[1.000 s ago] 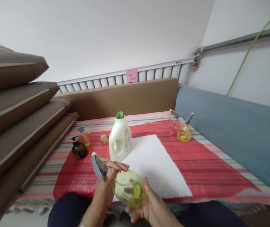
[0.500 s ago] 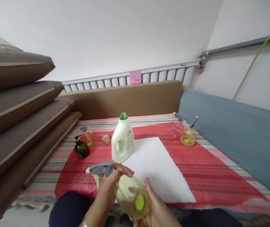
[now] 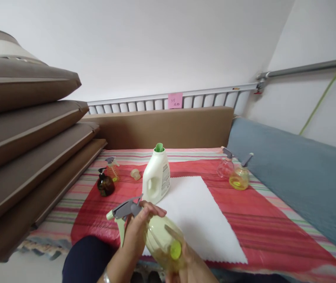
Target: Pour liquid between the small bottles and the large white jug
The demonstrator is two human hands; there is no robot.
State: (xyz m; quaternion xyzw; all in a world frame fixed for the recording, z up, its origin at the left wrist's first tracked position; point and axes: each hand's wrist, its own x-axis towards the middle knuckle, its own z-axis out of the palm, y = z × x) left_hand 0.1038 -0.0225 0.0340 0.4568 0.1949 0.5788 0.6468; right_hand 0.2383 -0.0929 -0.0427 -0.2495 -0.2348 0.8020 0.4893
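A clear yellow-green spray bottle (image 3: pixel 158 232) with a grey and pale green trigger head lies tilted between my hands, its head pointing left. My left hand (image 3: pixel 141 224) is wrapped round the neck just below the trigger. At the base, my right hand (image 3: pixel 190 261) is closed round the bottle; its fingers are partly hidden and blurred. A yellow-green round patch shows near the bottom of the bottle. Just beyond stands a cream detergent jug (image 3: pixel 156 177) with a green spout, its cap off, at the edge of a white sheet (image 3: pixel 203 220).
An amber pump bottle (image 3: pixel 105 185), an orange spray bottle (image 3: pixel 113 169) and a cream cap (image 3: pixel 135 174) are at the left. Pink (image 3: pixel 225 167) and yellow (image 3: pixel 239 179) spray bottles stand at the right. Brown cushions (image 3: pixel 32 114) are stacked on the left; a blue-grey padded side (image 3: pixel 291 157) borders the right.
The view has shifted, so the surroundings sit slightly further right. The spray bottle has turned a little in my hands, and my right hand has moved further round its base.
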